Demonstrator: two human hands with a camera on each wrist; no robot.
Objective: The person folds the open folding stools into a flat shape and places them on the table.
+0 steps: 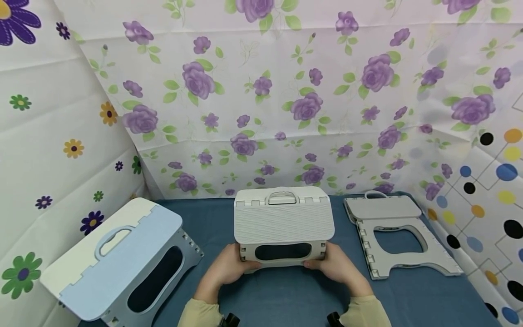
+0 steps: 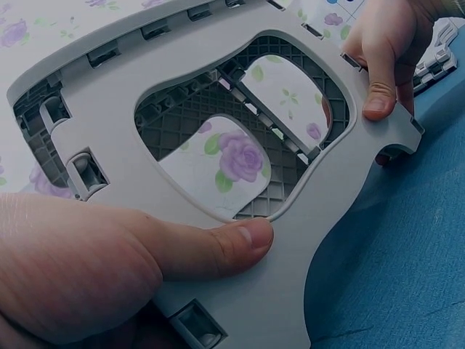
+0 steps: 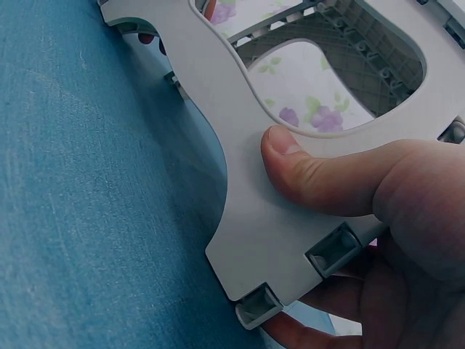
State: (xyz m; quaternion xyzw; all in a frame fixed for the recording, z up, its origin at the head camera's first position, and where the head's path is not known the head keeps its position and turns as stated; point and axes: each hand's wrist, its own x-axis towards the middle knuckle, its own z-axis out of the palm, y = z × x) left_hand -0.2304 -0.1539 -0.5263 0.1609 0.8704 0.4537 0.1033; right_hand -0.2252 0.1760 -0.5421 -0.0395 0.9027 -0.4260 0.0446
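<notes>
The hands grip the white stool [image 1: 283, 222] near the front, one at each side. The left hand [image 1: 233, 263] is curled round one edge of the near leg panel [image 3: 240, 247], thumb on the face; the right hand [image 1: 337, 263] grips the other edge, thumb in front, fingers behind. The stool is at the centre of the desk [image 1: 286, 299], top plate uppermost. Status, as judged: erected or nearly so. Whether its feet bear fully on the blue covering cannot be told.

To the left, the blue-and-white stool [image 1: 118, 268] stands erected, clear of both hands. Status: needs no visible attention.

To the right, the flat stool [image 1: 392, 222] lies collapsed, not held. Status: not erected.

Remaining, as judged: release of the white stool. Whether it is being unfolded or collapsed cannot be determined. Behind hangs the flowered cloth [image 1: 253, 113].
</notes>
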